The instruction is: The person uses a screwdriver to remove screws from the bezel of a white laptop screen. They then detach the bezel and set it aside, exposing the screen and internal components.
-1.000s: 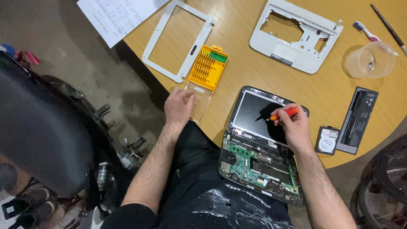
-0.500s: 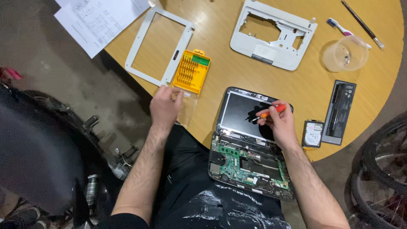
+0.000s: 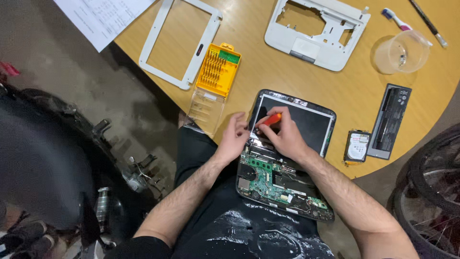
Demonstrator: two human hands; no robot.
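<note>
An opened small laptop [image 3: 306, 124] lies at the table's near edge, its dark screen flat on the wood and its bare green circuit board [image 3: 268, 180] hanging over my lap. My right hand [image 3: 285, 136] grips a small orange-handled screwdriver [image 3: 271, 119] at the screen's lower left corner, near the hinge. My left hand [image 3: 235, 139] rests beside that same corner with fingertips touching the laptop's edge and holds nothing. A yellow screwdriver-bit case [image 3: 218, 72] with its clear lid [image 3: 207, 111] folded open lies just left of my left hand.
On the round wooden table [image 3: 345, 72] lie a white screen bezel [image 3: 179, 41], a white laptop palm-rest shell [image 3: 316, 29], a clear plastic cup [image 3: 400, 52], a toothbrush [image 3: 397, 20], a black battery [image 3: 390, 120], a hard drive [image 3: 357, 146] and papers [image 3: 103, 17]. A wheel [image 3: 431, 192] stands at the right.
My left hand left the bit case's lid and moved right to the laptop's corner. My right hand shifted the screwdriver from the screen's right side to its lower left corner.
</note>
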